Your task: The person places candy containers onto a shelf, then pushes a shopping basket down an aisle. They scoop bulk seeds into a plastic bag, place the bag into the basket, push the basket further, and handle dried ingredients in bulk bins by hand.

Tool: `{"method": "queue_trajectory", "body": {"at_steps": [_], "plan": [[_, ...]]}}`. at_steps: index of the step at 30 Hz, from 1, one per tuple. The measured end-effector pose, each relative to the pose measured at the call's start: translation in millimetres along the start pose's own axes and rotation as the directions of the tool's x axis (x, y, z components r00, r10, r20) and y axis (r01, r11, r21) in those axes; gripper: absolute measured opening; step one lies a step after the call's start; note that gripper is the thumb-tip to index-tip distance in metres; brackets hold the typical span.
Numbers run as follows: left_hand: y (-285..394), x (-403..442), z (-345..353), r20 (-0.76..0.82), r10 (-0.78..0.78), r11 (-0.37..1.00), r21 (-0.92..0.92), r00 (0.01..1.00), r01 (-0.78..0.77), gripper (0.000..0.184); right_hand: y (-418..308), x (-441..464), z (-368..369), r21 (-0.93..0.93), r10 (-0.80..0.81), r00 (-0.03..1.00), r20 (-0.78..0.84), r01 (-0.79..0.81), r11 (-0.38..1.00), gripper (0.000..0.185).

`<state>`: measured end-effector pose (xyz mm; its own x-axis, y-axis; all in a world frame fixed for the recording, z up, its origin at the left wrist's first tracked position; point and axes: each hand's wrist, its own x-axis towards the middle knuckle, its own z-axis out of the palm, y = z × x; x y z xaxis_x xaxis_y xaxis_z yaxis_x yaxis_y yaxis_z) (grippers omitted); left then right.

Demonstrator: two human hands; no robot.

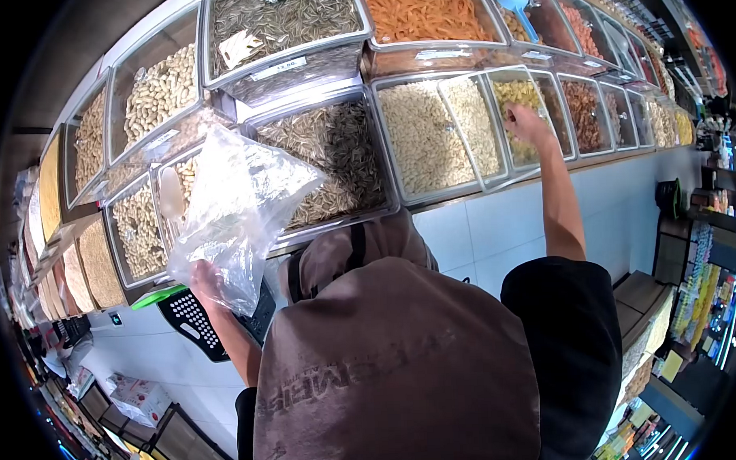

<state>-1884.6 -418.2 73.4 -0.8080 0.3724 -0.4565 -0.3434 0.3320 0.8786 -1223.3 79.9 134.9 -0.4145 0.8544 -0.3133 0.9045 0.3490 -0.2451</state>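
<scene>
My left hand [208, 280] grips a crumpled clear plastic bag [241, 186], which spreads over the front of the peanut bin and the sunflower seed bin [333, 166]. Farther to the right, my right hand [528, 127] is closed, with its fingers curled at a clear bin lid [471, 117]. That lid sits shifted to the right, partly over a bin of pale seeds or kernels [413, 139] and partly over the neighbouring bin of yellow pieces [519, 95]. The exact grip of the fingers on the lid is hard to see.
An upper row holds bins of peanuts [159, 87], dark striped seeds [288, 22] and orange strips [425, 13]. A blue scoop [516, 6] rests farther right. Below my left hand, a black basket [194, 324] with a green handle stands by the counter. Boxes [143, 398] lie behind.
</scene>
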Motion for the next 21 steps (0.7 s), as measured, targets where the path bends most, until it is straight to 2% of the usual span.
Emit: {"method": "queue_trajectory", "body": {"at_steps": [3, 4, 5, 7, 8, 9, 11, 13, 14, 16, 17, 18, 19, 20, 21], "plan": [[7.3, -8.3, 10.6, -0.07, 0.003, 1.0, -0.015, 0.998, -0.004, 0.033, 3.1, 4.2, 9.2, -0.029, 0.001, 1.0, -0.001, -0.002, 1.0, 0.016], [3.2, 2.4, -3.7, -0.003, -0.044, 0.998, 0.034, 0.999, 0.044, 0.039, 1.5, 6.1, 10.0, -0.023, 0.028, 1.0, -0.002, -0.028, 0.999, 0.015], [3.6, 6.9, -8.7, -0.002, -0.047, 0.998, 0.038, 0.999, 0.047, 0.039, -0.1, 7.0, 10.0, -0.023, 0.031, 1.0, 0.001, -0.031, 0.999, 0.015], [13.6, 2.9, -5.4, -0.024, -0.083, 0.992, -0.092, 0.996, 0.081, 0.048, -4.1, 8.9, 9.5, 0.131, 0.088, 0.996, 0.0, -0.087, 0.988, 0.013], [24.4, -12.9, -4.8, -0.01, -0.155, 0.971, -0.186, 0.988, 0.15, 0.057, -7.4, 9.1, 8.5, 0.129, 0.087, 0.996, 0.004, -0.086, 0.988, 0.013], [51.0, -38.3, 8.1, -0.113, -0.191, 0.951, -0.268, 0.975, 0.155, 0.062, -14.2, 8.5, 5.0, 0.194, 0.123, 0.992, 0.006, -0.122, 0.973, 0.014], [93.2, -92.5, 21.3, -0.149, 0.178, 0.919, -0.328, 0.973, -0.219, 0.052, -22.6, 10.5, 3.4, 0.253, 0.15, 0.989, 0.013, -0.148, 0.956, 0.014], [111.7, -107.0, -3.0, -0.093, 0.42, 0.779, -0.472, 0.903, -0.412, 0.047, -21.9, 11.1, 6.9, 0.289, 0.179, 0.984, 0.0, -0.171, 0.942, 0.016], [120.1, -105.7, -26.8, -0.021, 0.491, 0.681, -0.615, 0.871, -0.398, 0.045, -19.5, 11.2, 8.9, 0.251, 0.195, 0.981, -0.007, -0.187, 0.95, 0.016], [136.7, -89.4, -83.7, 0.117, 0.572, 0.503, -0.832, 0.812, -0.234, 0.041, 3.8, 21.7, 27.2, 0.145, 0.165, 0.986, -0.025, -0.159, 0.976, 0.017], [145.3, -83.7, -111.0, 0.17, 0.604, 0.436, -0.888, 0.779, -0.145, 0.039, 19.9, 33.8, 39.1, -0.024, 0.126, 0.991, -0.043, -0.127, 0.992, 0.02], [156.0, -78.9, -138.6, 0.206, 0.633, 0.382, -0.922, 0.746, -0.069, 0.037, 8.0, 35.1, 33.8, -0.023, 0.256, 0.965, 0.054, -0.256, 0.967, 0.025], [164.0, -77.3, -162.8, 0.234, 0.655, 0.337, -0.942, 0.719, -0.001, 0.035, 15.3, 41.2, 49.4, -0.279, 0.139, 0.983, -0.118, -0.167, 0.946, 0.032], [172.5, -77.8, -185.5, 0.251, 0.675, 0.314, -0.949, 0.694, 0.037, 0.034, 36.2, 53.4, 81.0, -0.415, 0.086, 0.95, -0.299, -0.211, 0.885, 0.042], [178.8, -79.0, -204.6, 0.269, 0.69, 0.296, -0.952, 0.672, 0.076, 0.032, -20.6, 43.2, 68.2, -0.388, 0.04, 0.945, -0.325, -0.171, 0.905, 0.042]]}}
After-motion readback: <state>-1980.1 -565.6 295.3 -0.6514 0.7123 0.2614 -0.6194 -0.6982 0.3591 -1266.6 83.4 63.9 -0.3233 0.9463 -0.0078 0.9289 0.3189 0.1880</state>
